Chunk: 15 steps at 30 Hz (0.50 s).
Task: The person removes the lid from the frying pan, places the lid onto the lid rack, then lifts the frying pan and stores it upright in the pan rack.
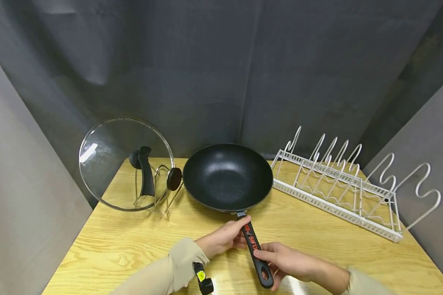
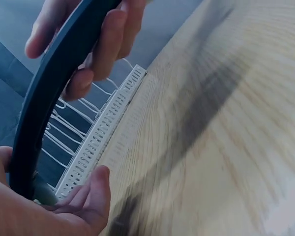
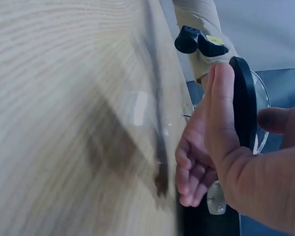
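A deep black frying pan (image 1: 227,180) faces me in the middle of the head view, its bowl toward the curtain and its handle toward me. My left hand (image 1: 223,237) holds the handle (image 1: 253,246) close to the bowl, thumb on top and fingers underneath. Nearer the handle's holed end, my right hand (image 1: 286,261) grips it, thumb above and fingers curled below. In the left wrist view, the handle (image 2: 54,69) passes between both hands above the wooden table (image 2: 221,157). The right wrist view shows the left fingers (image 3: 191,172) loosely bent below the handle.
At left, a glass lid (image 1: 110,168) with a black handle leans upright on a wire stand (image 1: 167,207), beside a dark oval knob (image 1: 174,179) near the pan's rim. A white wire dish rack (image 1: 332,210) stands at right. A dark curtain (image 1: 206,73) hangs behind the table.
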### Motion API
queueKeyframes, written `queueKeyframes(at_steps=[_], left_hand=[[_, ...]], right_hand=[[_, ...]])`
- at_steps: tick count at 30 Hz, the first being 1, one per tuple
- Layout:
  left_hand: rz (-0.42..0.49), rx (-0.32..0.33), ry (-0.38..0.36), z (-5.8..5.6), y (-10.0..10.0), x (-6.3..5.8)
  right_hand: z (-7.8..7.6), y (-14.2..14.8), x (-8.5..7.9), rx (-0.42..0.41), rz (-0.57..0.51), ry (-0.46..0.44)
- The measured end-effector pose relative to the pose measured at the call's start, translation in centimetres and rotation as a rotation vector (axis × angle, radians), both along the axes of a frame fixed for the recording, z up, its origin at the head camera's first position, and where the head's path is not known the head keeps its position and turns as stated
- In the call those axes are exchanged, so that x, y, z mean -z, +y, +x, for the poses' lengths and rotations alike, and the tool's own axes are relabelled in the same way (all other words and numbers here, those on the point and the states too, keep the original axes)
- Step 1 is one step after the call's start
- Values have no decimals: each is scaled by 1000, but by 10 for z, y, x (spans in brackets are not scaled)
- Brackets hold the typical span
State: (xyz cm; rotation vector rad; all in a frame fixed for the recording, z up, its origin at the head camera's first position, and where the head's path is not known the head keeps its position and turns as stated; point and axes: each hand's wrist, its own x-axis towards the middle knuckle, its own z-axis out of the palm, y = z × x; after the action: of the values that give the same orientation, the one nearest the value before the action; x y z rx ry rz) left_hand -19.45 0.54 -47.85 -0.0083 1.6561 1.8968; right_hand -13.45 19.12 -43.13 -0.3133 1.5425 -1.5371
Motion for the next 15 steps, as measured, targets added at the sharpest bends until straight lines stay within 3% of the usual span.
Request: queueKeyframes(at_steps=[10,15], left_hand=[[246,-19,-157,-3,9,5],[314,-51,-188,-5,13,5]], right_hand=[[1,-4,9,-1,-82,-54],[1,-6,9,1,-149,-107]])
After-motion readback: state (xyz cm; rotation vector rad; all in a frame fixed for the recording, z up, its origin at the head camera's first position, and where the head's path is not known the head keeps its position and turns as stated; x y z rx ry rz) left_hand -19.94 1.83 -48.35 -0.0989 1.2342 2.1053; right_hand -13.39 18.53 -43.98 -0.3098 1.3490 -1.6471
